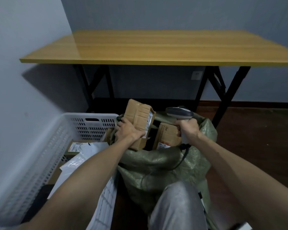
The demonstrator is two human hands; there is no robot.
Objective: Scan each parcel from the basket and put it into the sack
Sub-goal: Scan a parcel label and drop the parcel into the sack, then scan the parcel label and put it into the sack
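Reaching forward and down with both bare forearms, pretty much side by side, elbows back toward the camera. Gripping a cardboard parcel [137,113] with the left hand [129,130], knuckles up, fingers curled round its left edge, wrist bent a little inward. Clutching the handle of a barcode scanner [179,112] in the right hand [188,128], tight fist, wrist fairly straight, with the scanner head sticking out above the fist. Holding the two hands near each other, level-ish, not touching.

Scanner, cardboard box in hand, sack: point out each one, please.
scanner [179,112], head view, on its dark head.
cardboard box [138,113], head view, on its creased top face.
sack [156,163], head view, on its near green wall.
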